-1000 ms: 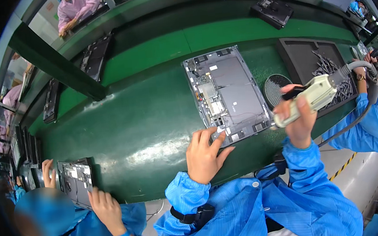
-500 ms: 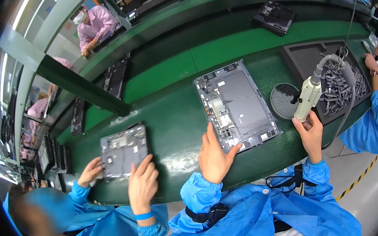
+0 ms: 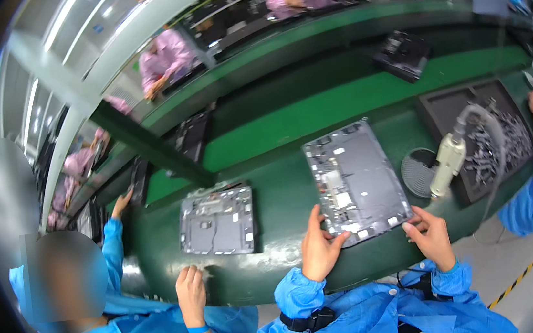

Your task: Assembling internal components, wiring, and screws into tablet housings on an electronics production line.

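Observation:
A grey laptop chassis [image 3: 369,185] with its electronics exposed lies on the green bench in front of me. My left hand [image 3: 320,244] grips its near-left corner, thumb on the near edge and fingers along the side. At the near-right corner, my right hand [image 3: 431,235] pinches the edge between thumb and fingers. Just beyond the right hand, a pale electric screwdriver [image 3: 448,163] hangs from a hose, with neither of my hands on it. Beside the chassis sits a round dish [image 3: 416,180] with a perforated grid, partly behind the screwdriver.
A dark tray [image 3: 433,110] full of small grey parts stands at the right. To my left, a co-worker in blue sits by another opened chassis [image 3: 217,222]. A black device [image 3: 403,54] rests on the green conveyor strip [image 3: 313,113]. A slanted metal post [image 3: 147,143] rises at the left.
My right hand has let go of the screwdriver and taken the chassis's near-right corner. The co-worker's hands have left their chassis, one reaching to the far left. The view has shifted.

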A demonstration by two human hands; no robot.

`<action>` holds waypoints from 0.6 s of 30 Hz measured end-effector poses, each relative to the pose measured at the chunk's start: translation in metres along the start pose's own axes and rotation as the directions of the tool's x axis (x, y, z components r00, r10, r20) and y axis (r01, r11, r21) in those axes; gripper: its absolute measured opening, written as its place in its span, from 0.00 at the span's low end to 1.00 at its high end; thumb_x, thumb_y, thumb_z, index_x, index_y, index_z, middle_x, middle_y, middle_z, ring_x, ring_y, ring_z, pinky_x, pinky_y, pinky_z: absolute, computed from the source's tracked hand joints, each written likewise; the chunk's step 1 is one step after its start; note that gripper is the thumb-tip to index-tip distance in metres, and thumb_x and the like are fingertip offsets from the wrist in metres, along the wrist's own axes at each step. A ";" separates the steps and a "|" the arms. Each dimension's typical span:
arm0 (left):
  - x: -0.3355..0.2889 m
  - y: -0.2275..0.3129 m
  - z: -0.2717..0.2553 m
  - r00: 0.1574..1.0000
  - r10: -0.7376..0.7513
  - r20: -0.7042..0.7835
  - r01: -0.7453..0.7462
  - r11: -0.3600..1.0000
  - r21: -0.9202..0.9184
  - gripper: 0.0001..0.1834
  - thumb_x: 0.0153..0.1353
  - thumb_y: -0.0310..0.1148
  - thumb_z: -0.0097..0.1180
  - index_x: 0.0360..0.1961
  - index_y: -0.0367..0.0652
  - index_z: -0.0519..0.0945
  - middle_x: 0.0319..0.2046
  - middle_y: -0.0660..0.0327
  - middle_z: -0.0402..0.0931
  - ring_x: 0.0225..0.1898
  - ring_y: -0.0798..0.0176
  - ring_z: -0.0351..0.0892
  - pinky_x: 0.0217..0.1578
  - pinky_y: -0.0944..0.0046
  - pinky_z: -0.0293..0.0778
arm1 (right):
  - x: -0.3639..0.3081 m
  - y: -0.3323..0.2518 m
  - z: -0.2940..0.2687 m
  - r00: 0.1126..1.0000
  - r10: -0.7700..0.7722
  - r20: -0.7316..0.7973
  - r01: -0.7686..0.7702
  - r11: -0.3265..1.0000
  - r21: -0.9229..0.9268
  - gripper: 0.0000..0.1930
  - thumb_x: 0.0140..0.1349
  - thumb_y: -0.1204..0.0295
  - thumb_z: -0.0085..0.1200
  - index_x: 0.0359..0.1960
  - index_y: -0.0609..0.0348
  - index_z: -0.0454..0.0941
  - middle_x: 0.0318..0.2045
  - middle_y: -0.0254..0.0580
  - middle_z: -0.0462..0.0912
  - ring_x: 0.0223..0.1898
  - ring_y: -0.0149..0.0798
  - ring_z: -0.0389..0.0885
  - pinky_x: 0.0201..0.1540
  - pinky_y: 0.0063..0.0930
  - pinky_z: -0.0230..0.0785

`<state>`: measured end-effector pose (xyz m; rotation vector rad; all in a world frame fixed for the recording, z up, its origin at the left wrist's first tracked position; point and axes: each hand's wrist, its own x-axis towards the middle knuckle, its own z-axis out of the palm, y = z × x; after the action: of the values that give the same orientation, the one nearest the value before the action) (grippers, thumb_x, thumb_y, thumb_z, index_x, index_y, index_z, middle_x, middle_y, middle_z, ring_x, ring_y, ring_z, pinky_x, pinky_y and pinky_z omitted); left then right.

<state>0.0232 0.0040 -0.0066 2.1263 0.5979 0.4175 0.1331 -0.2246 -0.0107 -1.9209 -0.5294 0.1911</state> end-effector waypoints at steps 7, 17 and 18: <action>-0.003 -0.008 -0.010 0.999 0.001 0.036 0.008 0.971 -0.237 0.37 0.51 0.26 0.62 0.62 0.41 0.59 0.46 0.47 0.74 0.27 0.62 0.79 0.29 0.64 0.76 | 0.002 -0.027 0.008 0.892 0.298 0.340 -0.377 0.906 0.193 0.23 0.63 0.68 0.49 0.56 0.69 0.62 0.29 0.50 0.81 0.20 0.35 0.81 0.20 0.21 0.74; 0.001 -0.005 -0.047 0.991 -0.019 0.129 0.072 0.905 -0.419 0.34 0.54 0.30 0.61 0.61 0.40 0.60 0.49 0.46 0.74 0.31 0.65 0.77 0.32 0.66 0.76 | 0.010 -0.055 0.027 0.898 0.396 0.191 -0.430 0.701 0.570 0.18 0.63 0.71 0.48 0.52 0.61 0.60 0.38 0.45 0.77 0.26 0.38 0.82 0.24 0.20 0.78; 0.001 -0.006 -0.048 0.991 0.003 0.134 0.056 0.902 -0.428 0.34 0.54 0.30 0.61 0.61 0.40 0.60 0.49 0.46 0.74 0.31 0.65 0.77 0.32 0.66 0.76 | 0.013 -0.066 0.032 0.905 0.370 0.208 -0.416 0.675 0.610 0.15 0.62 0.72 0.49 0.50 0.60 0.65 0.39 0.40 0.78 0.31 0.36 0.81 0.28 0.20 0.77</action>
<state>-0.0016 0.0391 0.0159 1.7019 0.4116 0.3526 0.1144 -0.1712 0.0377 -1.3134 -0.0455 0.6410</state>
